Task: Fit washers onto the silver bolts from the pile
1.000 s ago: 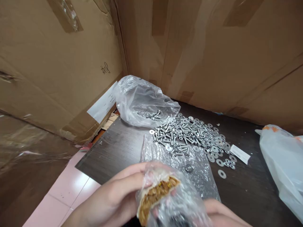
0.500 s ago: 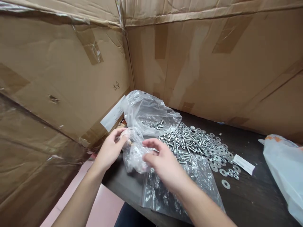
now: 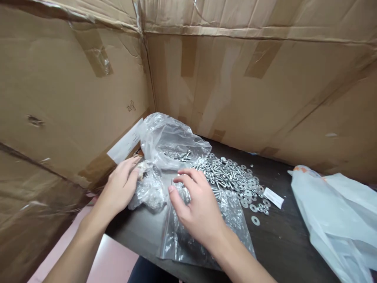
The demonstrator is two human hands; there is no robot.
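My left hand [image 3: 122,186] rests at the left edge of a crumpled clear plastic bag [image 3: 151,192], its fingers partly hidden against the plastic; whether it grips the bag is unclear. My right hand [image 3: 196,202] hovers with spread fingers over a flat clear zip bag [image 3: 203,251] and holds nothing. Behind my hands lies a larger clear bag [image 3: 173,135] with some screws [image 3: 184,156] inside. Loose bolts [image 3: 224,173] and washers [image 3: 255,220] are heaped to the right of that bag.
Cardboard walls [image 3: 229,90] stand at the left and back of the dark table [image 3: 282,243]. A small white label [image 3: 273,197] lies beside the washers. White plastic bags [image 3: 315,196] are at the right, and a paper sheet [image 3: 125,141] is at the left wall.
My right hand has come away from the crumpled bag and its fingers have spread. The bag now lies lower on the table beside my left hand. The view has shifted right.
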